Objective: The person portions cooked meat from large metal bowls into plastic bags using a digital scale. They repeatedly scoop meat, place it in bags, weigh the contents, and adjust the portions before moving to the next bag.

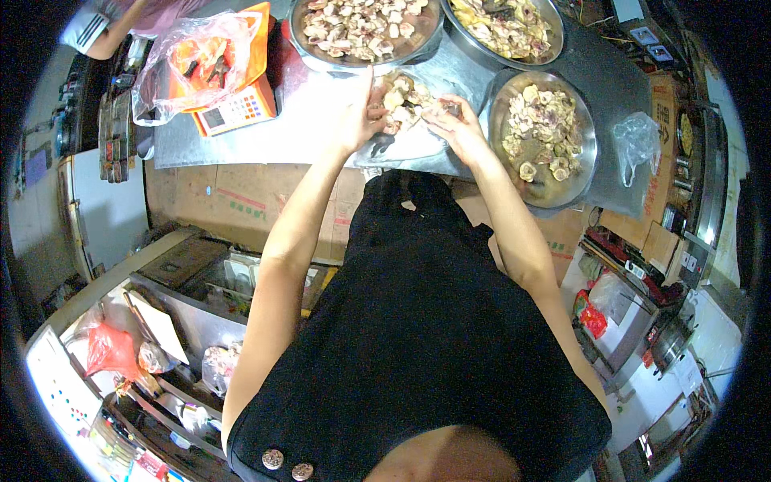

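sleeve and bent arm of another person show at the upper left, beyond the near metal table. next comes an orange scale with pale buttons, carrying a clear plastic bag that has dark bits inside. the person's left hand is at the left edge of a small heap of pale, cut pieces; one finger points forward, the others bend inward, and i cannot tell whether they pinch a piece. past it, farther up the table, a wide metal basin holds many similar pale chunks. the heap is between the two hands, near the table's front edge. on its right side the right hand curves in, thumb and fingers bent close to the pieces; whether it grips one is too small to tell. above and to the right stands a basin of yellowish pieces. nearer, a round basin holds more pale pieces. at far right lies a crumpled clear bag.
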A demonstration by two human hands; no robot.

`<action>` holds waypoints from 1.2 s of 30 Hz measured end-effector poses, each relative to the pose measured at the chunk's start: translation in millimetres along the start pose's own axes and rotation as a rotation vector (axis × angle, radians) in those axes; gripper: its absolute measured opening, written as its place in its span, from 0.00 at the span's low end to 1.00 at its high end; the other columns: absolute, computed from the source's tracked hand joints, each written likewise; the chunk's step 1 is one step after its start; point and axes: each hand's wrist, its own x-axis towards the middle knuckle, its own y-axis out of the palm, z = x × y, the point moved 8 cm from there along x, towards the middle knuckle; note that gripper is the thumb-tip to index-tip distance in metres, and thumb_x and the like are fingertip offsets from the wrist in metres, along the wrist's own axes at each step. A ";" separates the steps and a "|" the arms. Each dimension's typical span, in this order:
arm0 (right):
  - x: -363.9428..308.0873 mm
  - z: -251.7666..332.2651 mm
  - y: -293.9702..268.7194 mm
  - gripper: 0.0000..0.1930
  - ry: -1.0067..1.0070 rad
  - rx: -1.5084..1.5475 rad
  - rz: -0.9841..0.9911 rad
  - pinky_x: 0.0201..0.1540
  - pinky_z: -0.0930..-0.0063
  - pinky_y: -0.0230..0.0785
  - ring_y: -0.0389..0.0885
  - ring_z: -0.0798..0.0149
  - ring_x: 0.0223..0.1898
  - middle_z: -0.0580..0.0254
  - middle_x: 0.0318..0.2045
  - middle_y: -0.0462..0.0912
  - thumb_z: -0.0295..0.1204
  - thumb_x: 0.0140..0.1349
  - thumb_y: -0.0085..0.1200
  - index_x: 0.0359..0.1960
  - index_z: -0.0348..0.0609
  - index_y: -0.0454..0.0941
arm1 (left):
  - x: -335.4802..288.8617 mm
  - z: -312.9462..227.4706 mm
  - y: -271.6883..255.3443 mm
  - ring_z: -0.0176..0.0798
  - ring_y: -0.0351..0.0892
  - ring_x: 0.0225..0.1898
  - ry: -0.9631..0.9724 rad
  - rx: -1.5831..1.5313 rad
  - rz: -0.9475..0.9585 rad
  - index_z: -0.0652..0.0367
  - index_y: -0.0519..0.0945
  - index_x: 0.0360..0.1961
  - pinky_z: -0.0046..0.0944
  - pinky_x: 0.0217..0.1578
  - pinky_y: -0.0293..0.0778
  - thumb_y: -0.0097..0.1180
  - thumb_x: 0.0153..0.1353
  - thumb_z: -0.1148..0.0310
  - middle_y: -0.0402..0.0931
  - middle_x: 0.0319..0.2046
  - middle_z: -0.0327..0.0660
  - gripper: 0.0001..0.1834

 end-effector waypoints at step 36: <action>-71.5 154.2 -309.4 0.49 0.244 -0.084 -0.502 0.56 0.17 0.35 0.42 0.39 0.69 0.62 0.69 0.50 0.71 0.50 0.44 0.70 0.61 0.49 | 178.4 -78.4 298.2 0.53 0.49 0.69 0.345 0.308 0.321 0.57 0.34 0.71 0.48 0.67 0.47 0.78 0.31 0.63 0.51 0.67 0.55 0.73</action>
